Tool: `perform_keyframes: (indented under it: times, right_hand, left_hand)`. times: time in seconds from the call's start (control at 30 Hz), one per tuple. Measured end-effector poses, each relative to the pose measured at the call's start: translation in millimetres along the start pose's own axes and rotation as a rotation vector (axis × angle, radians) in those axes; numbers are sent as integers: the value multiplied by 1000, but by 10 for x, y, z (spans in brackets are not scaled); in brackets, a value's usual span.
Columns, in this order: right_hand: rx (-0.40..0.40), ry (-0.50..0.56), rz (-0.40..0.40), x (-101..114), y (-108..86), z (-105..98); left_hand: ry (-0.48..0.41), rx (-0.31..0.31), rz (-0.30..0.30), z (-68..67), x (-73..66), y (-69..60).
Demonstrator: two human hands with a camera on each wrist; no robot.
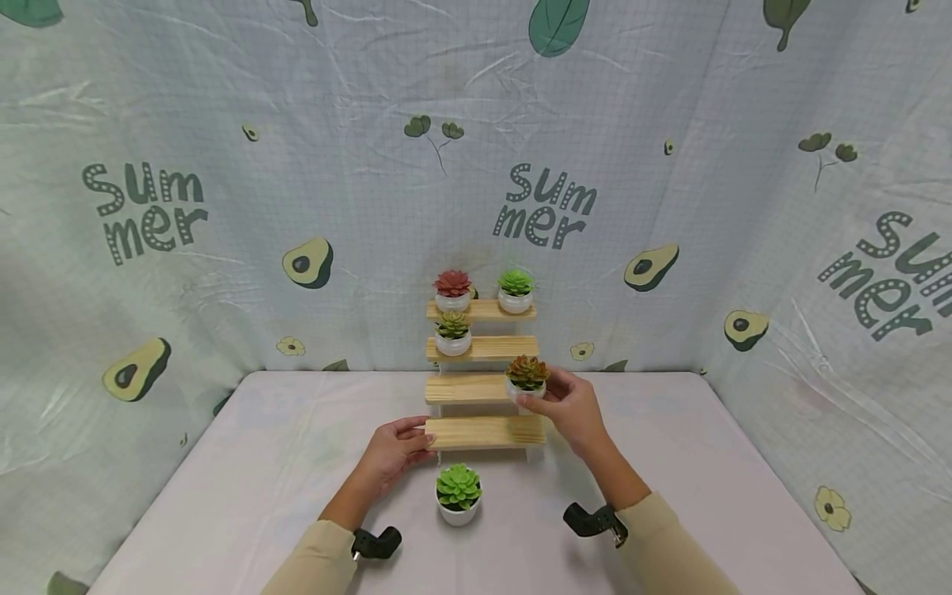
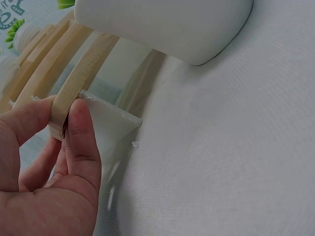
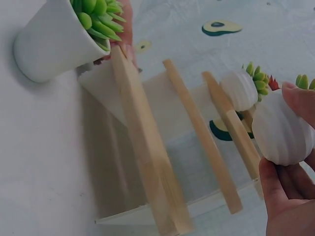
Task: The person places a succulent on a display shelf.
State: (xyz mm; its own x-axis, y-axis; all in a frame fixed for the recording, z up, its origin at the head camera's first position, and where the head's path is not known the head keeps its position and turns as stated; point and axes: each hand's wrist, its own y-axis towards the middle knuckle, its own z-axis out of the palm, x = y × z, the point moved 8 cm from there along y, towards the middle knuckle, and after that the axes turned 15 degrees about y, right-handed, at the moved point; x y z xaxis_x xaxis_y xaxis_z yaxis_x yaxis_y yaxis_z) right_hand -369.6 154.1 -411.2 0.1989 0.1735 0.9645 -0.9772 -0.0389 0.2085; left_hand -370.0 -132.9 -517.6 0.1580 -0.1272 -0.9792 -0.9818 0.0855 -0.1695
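Observation:
A stepped stand with several wooden shelves [image 1: 476, 432] stands in the middle of the table. The left hand [image 1: 397, 454] pinches the left end of its lowest shelf [image 2: 81, 73] between thumb and fingers. Around the white pot of an orange-brown succulent [image 1: 527, 373], the right hand [image 1: 568, 406] curls thumb and fingers; the pot is at the right side of the stand, near the second-lowest shelf. In the right wrist view the same ribbed pot [image 3: 283, 129] is in the fingers. Whether it touches a shelf, I cannot tell.
The top shelf bears a red succulent [image 1: 452, 289] at left and a green one [image 1: 516, 290] at right. A yellowish-green succulent [image 1: 453, 333] sits on the left of the shelf below. In front of the stand is a bright green succulent in a smooth white pot [image 1: 458, 494]. Printed cloth hangs behind.

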Motion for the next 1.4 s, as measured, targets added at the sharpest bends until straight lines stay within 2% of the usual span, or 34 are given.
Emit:
perform_keyframes:
  times: [0.83,1.4]
  right_hand:
    - [22,-14,-15,126,288,106]
    - [-7,-114,-44,196,495,93]
  left_hand:
    - [-11,17,9,0,21,40]
    - [-11,8,1,-3,15,14]
